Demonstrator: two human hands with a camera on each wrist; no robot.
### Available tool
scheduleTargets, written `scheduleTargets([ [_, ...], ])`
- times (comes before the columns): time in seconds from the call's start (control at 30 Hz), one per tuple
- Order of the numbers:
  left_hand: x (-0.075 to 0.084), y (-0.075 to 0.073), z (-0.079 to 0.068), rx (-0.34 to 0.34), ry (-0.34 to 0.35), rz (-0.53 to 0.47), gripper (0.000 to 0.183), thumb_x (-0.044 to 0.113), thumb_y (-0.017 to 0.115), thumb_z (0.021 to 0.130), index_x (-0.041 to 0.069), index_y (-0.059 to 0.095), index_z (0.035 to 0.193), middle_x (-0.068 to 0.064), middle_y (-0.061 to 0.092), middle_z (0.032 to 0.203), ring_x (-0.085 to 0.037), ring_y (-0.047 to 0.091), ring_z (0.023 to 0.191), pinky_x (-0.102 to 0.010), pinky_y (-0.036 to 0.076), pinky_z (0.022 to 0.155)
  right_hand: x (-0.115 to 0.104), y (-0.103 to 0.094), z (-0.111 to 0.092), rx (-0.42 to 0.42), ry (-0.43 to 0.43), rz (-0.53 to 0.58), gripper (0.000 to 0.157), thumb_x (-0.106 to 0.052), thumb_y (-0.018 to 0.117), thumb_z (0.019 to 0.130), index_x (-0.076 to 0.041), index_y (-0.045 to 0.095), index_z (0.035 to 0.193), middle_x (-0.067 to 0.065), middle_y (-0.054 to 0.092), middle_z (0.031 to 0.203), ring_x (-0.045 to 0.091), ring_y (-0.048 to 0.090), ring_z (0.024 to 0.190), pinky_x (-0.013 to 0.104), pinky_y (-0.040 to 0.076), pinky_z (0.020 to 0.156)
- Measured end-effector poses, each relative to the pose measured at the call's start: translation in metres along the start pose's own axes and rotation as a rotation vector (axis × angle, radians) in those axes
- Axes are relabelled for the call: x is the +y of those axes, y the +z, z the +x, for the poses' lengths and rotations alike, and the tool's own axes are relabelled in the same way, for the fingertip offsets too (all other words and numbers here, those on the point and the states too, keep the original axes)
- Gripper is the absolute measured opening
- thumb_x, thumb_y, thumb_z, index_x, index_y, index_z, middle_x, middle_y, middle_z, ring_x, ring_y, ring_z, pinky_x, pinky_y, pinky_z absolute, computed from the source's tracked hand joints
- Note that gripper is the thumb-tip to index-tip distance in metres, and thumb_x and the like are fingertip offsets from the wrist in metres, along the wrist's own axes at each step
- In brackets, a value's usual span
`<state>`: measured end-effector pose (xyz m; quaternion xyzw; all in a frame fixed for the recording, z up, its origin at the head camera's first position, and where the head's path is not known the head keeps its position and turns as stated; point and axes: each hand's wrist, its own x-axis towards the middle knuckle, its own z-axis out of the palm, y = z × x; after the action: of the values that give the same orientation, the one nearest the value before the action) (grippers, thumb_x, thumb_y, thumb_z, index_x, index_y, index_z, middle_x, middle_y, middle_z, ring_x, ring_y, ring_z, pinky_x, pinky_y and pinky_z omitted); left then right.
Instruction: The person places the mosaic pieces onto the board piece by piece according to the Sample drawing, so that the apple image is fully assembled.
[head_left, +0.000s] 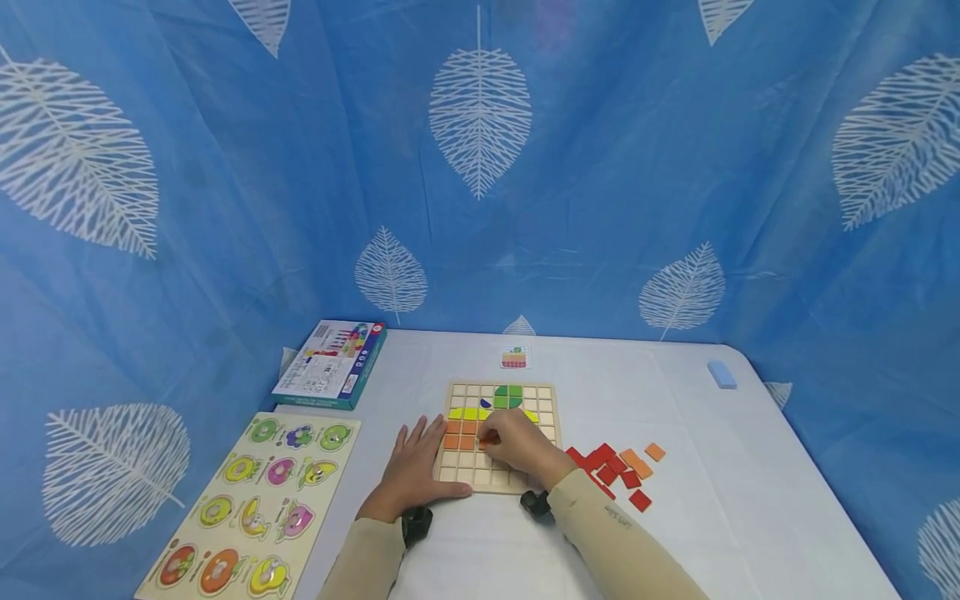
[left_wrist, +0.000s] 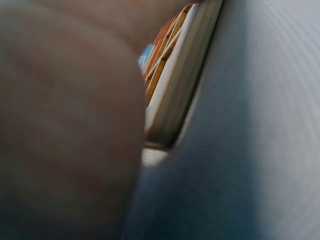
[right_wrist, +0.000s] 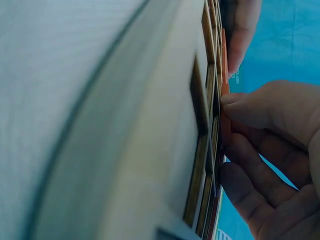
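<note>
A wooden grid board [head_left: 480,479] lies on the white table, partly filled with green, yellow and orange tiles and one dark blue piece. My left hand [head_left: 408,473] rests at its lower left corner, fingers spread along the left side and thumb along the near edge. Over the middle of the board, my right hand [head_left: 519,442] pinches an orange square tile [right_wrist: 226,122] between thumb and fingers, right at the grid. This tile lines up beside a row of orange tiles [head_left: 460,435]. My right hand covers part of the board's right half in the head view.
Loose red tiles [head_left: 602,456] and a few orange tiles [head_left: 636,462] lie right of the board. Behind it is a small picture card [head_left: 515,358]. A fruit puzzle board [head_left: 251,500] and a box [head_left: 330,364] sit left; a light blue block [head_left: 722,374] lies far right.
</note>
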<state>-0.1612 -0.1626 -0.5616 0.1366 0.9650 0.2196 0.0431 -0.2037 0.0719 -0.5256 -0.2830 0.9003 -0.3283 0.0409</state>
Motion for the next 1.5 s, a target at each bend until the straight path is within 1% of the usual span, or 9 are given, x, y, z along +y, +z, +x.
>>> scheduleTargets([
  [0.17,0.000,-0.001,0.000,0.018,0.010,0.005,0.129,0.084,0.077,0.067,0.006,0.039,0.163,-0.012,0.035,0.168,-0.038,0.019,0.157,-0.061,0.004,0.125,0.000,0.000,0.001,-0.002,-0.024,0.004,0.015,-0.003,0.084,0.090,-0.013,0.083,0.101,-0.011,0.072,0.094,0.004,0.062,0.085,0.025,0.057,0.082],
  [0.43,0.001,-0.001,0.001,0.004,-0.007,-0.014,0.129,0.082,0.079,0.067,0.007,0.037,0.164,-0.011,0.034,0.168,-0.037,0.017,0.158,-0.060,0.002,0.125,0.002,-0.001,-0.001,-0.005,0.008,0.028,0.014,-0.007,0.085,0.090,-0.016,0.083,0.100,-0.013,0.071,0.092,0.004,0.062,0.084,0.027,0.057,0.083],
  [0.57,0.000,-0.001,0.000,0.002,-0.015,-0.016,0.131,0.084,0.078,0.066,0.008,0.038,0.164,-0.010,0.034,0.168,-0.036,0.017,0.158,-0.059,0.003,0.125,0.007,-0.008,-0.007,0.026,0.021,0.040,0.011,-0.009,0.085,0.091,-0.013,0.082,0.101,-0.011,0.071,0.093,0.007,0.061,0.083,0.029,0.057,0.078],
  [0.67,0.000,0.000,0.001,0.006,-0.018,-0.015,0.131,0.085,0.078,0.065,0.008,0.038,0.164,-0.010,0.034,0.168,-0.036,0.016,0.158,-0.058,0.003,0.125,0.014,-0.021,-0.015,0.065,0.059,0.036,0.011,-0.012,0.083,0.093,-0.011,0.081,0.104,-0.007,0.071,0.097,0.011,0.062,0.086,0.032,0.057,0.078],
  [0.87,0.002,0.000,0.001,0.013,-0.016,-0.030,0.132,0.085,0.078,0.064,0.010,0.037,0.164,-0.009,0.034,0.169,-0.035,0.015,0.158,-0.058,0.002,0.125,0.037,-0.059,-0.043,0.175,0.162,-0.004,0.013,-0.010,0.083,0.093,-0.008,0.081,0.106,0.001,0.073,0.108,0.022,0.068,0.102,0.042,0.060,0.087],
  [1.03,0.002,0.000,0.000,0.026,-0.011,-0.039,0.131,0.083,0.080,0.064,0.010,0.038,0.164,-0.010,0.035,0.168,-0.035,0.016,0.158,-0.059,0.002,0.125,0.066,-0.089,-0.074,0.233,0.300,-0.058,0.022,-0.008,0.083,0.090,-0.004,0.079,0.111,0.008,0.073,0.109,0.031,0.067,0.103,0.050,0.060,0.090],
  [1.37,0.002,-0.001,0.001,0.020,-0.021,-0.035,0.131,0.083,0.080,0.063,0.011,0.037,0.164,-0.009,0.034,0.169,-0.034,0.015,0.158,-0.058,0.002,0.125,0.118,-0.125,-0.130,0.207,0.527,-0.051,0.033,-0.010,0.080,0.092,-0.002,0.073,0.123,0.024,0.065,0.125,0.043,0.061,0.114,0.059,0.056,0.095],
  [1.43,0.002,0.000,0.001,0.017,-0.019,-0.032,0.132,0.084,0.079,0.063,0.011,0.037,0.165,-0.008,0.034,0.169,-0.034,0.015,0.158,-0.058,0.001,0.125,0.124,-0.128,-0.140,0.186,0.558,-0.051,0.034,-0.010,0.082,0.091,-0.002,0.072,0.122,0.025,0.064,0.126,0.043,0.060,0.113,0.059,0.056,0.095],
  [1.5,0.002,0.000,0.001,0.016,-0.018,-0.031,0.132,0.084,0.080,0.063,0.010,0.037,0.164,-0.009,0.034,0.169,-0.035,0.015,0.158,-0.059,0.002,0.125,0.130,-0.130,-0.149,0.172,0.556,-0.064,0.034,-0.010,0.084,0.088,-0.002,0.074,0.119,0.023,0.065,0.122,0.042,0.061,0.110,0.059,0.056,0.093],
])
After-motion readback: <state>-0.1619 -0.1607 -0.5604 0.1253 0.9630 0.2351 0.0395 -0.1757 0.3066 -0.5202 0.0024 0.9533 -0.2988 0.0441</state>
